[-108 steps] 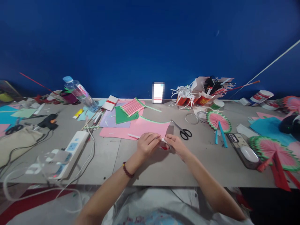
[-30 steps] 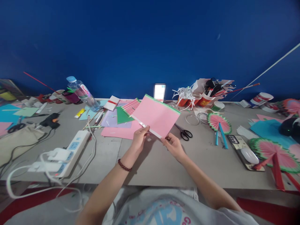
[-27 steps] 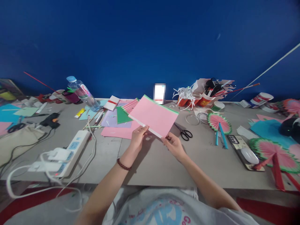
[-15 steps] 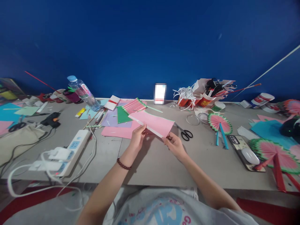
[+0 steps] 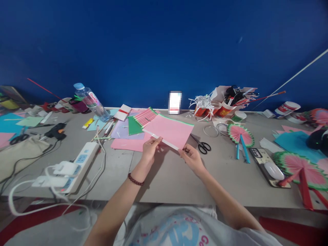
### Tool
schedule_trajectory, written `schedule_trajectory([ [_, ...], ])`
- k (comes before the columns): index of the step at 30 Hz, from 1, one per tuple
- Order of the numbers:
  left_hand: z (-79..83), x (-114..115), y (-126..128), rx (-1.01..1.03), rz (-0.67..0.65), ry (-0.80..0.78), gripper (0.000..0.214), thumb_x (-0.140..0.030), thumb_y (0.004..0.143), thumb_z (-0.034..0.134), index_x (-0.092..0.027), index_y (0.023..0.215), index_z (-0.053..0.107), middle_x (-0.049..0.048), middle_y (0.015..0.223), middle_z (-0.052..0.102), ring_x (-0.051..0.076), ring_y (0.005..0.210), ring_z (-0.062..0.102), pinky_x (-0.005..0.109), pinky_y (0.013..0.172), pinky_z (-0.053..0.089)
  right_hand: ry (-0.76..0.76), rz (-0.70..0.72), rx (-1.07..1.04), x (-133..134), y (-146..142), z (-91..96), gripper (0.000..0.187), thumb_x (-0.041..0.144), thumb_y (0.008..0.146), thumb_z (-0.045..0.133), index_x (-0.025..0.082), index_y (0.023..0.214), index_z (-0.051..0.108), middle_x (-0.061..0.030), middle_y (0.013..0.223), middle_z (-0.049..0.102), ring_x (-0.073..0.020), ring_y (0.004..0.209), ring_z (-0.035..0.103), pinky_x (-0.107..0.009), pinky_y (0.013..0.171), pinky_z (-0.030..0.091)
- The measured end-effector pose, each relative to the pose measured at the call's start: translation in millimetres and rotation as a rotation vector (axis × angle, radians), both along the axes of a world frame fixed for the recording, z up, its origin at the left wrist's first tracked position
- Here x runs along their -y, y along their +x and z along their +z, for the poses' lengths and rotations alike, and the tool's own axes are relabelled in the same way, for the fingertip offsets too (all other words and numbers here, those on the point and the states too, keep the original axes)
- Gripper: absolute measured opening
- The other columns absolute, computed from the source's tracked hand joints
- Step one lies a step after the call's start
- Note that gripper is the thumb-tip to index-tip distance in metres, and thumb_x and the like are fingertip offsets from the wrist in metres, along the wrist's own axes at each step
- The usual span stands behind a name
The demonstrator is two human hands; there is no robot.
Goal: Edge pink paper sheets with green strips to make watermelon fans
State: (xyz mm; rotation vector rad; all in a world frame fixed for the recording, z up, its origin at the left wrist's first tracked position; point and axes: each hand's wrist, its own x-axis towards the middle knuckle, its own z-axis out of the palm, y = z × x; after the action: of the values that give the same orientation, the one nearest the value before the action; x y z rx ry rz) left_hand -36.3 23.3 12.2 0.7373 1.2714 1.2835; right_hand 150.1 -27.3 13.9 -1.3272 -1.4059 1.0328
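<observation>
Both hands hold a pink paper sheet point(image 5: 171, 131) with a green far edge and a white strip along its near edge, lifted a little above the grey table point(image 5: 164, 177). My left hand point(image 5: 151, 147) pinches the near left corner. My right hand point(image 5: 191, 157) pinches the near right corner. The sheet tilts away from me. Behind it lie a pleated pink and green strip point(image 5: 145, 117) and a green paper piece point(image 5: 134, 126).
Black scissors point(image 5: 202, 146) lie right of the sheet. Finished pink paper fans point(image 5: 240, 134) and a phone point(image 5: 261, 155) sit to the right. A power strip point(image 5: 77, 163), glue gun point(image 5: 56, 131) and water bottle point(image 5: 91, 101) are at left. Cups of scraps point(image 5: 220, 102) stand at the back.
The sheet lay flat on the table, was lifted steeply, dipped lower, and now tilts up slightly again. Both hands kept their hold on its near edge.
</observation>
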Motion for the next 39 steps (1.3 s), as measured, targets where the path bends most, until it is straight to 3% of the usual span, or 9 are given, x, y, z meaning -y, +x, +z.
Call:
schedule_trajectory([
  [6, 11.4, -2.5, -5.5, 0.13, -0.136, -0.089, 0.04, -0.04, 0.049, 0.089, -0.013, 0.058, 0.061, -0.002, 0.059, 0.058, 0.004, 0.044, 0.043, 0.022, 0.046, 0.041, 0.014, -0.019, -0.027, -1.4, 3.8, 0.4, 0.035, 0.053, 0.082, 0.058, 0.02, 0.073, 0.054, 0.0005, 0.061, 0.052, -0.0119, 0.055, 0.045, -0.023, 0.046, 0.034],
  [11, 15.6, -5.8, -11.2, 0.206, -0.31, -0.135, 0.038, -0.038, 0.052, 0.089, -0.012, 0.059, 0.062, -0.0041, 0.051, 0.049, 0.006, 0.046, 0.045, 0.026, 0.054, 0.05, 0.009, -0.039, -0.044, -3.0, 6.7, -0.6, 0.036, 0.055, 0.08, 0.058, 0.02, 0.073, 0.055, 0.0011, 0.059, 0.051, -0.0116, 0.054, 0.045, -0.023, 0.045, 0.033],
  [21, 13.0, -3.0, -14.1, 0.125, -0.407, -0.077, 0.042, -0.044, 0.059, 0.084, -0.013, 0.051, 0.057, -0.0013, 0.053, 0.049, 0.008, 0.051, 0.044, 0.026, 0.055, 0.047, -0.026, -0.067, -0.052, -2.7, 10.1, -0.8, 0.034, 0.053, 0.081, 0.059, 0.02, 0.076, 0.056, 0.0013, 0.059, 0.05, -0.0106, 0.052, 0.042, -0.021, 0.042, 0.03],
  [24, 11.7, -3.6, -13.5, 0.097, -0.407, -0.074, 0.043, -0.045, 0.059, 0.084, -0.013, 0.051, 0.057, -0.0011, 0.052, 0.049, 0.008, 0.049, 0.044, 0.025, 0.054, 0.044, -0.02, -0.059, -0.047, -2.4, 10.5, -1.8, 0.034, 0.053, 0.082, 0.059, 0.02, 0.076, 0.056, 0.0014, 0.06, 0.05, -0.0107, 0.053, 0.043, -0.022, 0.043, 0.03],
  [29, 11.3, -5.3, -13.4, -0.008, -0.263, 0.006, 0.042, -0.051, 0.061, 0.081, -0.014, 0.059, 0.061, 0.0013, 0.059, 0.059, 0.008, 0.048, 0.048, 0.022, 0.048, 0.039, -0.002, -0.035, -0.042, -3.2, 10.0, 0.4, 0.035, 0.054, 0.08, 0.059, 0.02, 0.076, 0.056, 0.0007, 0.061, 0.051, -0.0112, 0.054, 0.045, -0.022, 0.044, 0.031],
  [32, 12.1, -6.9, -13.0, 0.113, -0.275, 0.037, 0.044, -0.055, 0.065, 0.077, -0.014, 0.079, 0.07, 0.0065, 0.077, 0.068, 0.013, 0.06, 0.059, 0.024, 0.052, 0.044, -0.01, -0.02, -0.042, -3.7, 9.2, 2.0, 0.036, 0.054, 0.078, 0.061, 0.019, 0.078, 0.057, -0.0007, 0.063, 0.055, -0.0122, 0.057, 0.048, -0.022, 0.045, 0.034],
  [35, 12.2, -9.4, -12.0, 0.314, -0.261, 0.022, 0.045, -0.049, 0.062, 0.081, -0.015, 0.09, 0.071, 0.0077, 0.089, 0.071, 0.016, 0.077, 0.064, 0.025, 0.066, 0.051, -0.043, -0.001, -0.035, -3.3, 8.0, 1.7, 0.038, 0.053, 0.077, 0.062, 0.017, 0.088, 0.061, -0.0027, 0.068, 0.06, -0.0134, 0.059, 0.051, -0.022, 0.044, 0.036],
  [39, 11.2, -11.4, -12.2, 0.356, -0.255, 0.033, 0.039, -0.037, 0.059, 0.086, -0.016, 0.087, 0.071, 0.0035, 0.085, 0.07, 0.011, 0.071, 0.063, 0.024, 0.07, 0.051, -0.059, 0.038, -0.026, -2.2, 6.7, 1.7, 0.036, 0.05, 0.077, 0.063, 0.017, 0.09, 0.062, -0.0053, 0.076, 0.065, -0.0147, 0.063, 0.055, -0.023, 0.046, 0.039],
])
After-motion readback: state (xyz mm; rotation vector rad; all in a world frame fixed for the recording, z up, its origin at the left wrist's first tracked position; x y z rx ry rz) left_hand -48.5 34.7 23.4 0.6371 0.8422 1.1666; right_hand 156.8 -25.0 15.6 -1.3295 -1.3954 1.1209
